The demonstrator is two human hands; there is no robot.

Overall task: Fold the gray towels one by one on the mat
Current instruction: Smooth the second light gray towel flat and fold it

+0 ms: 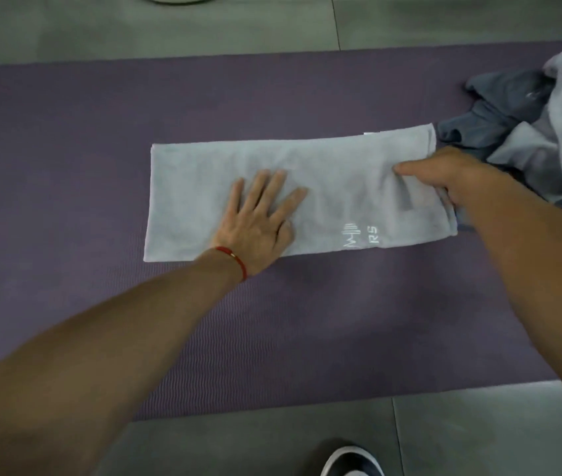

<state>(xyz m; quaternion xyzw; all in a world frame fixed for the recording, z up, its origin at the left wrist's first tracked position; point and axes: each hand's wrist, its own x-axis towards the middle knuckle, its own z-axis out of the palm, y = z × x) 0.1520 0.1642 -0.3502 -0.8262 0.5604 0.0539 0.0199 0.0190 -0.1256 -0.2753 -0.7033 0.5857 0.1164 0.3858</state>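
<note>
Shoe (351, 462): one, nearest me, on the floor tiles.
Left hand (259, 221): flat, fingers spread, pressing the folded towel (204, 187).
Right hand (444, 180): pinching the towel's right end.
Towel: long strip lying mid-mat (66, 132).
Handling: I judge it light, limp; take corners.
Count: one folded; pile (530, 132) at right, number unclear.
</note>
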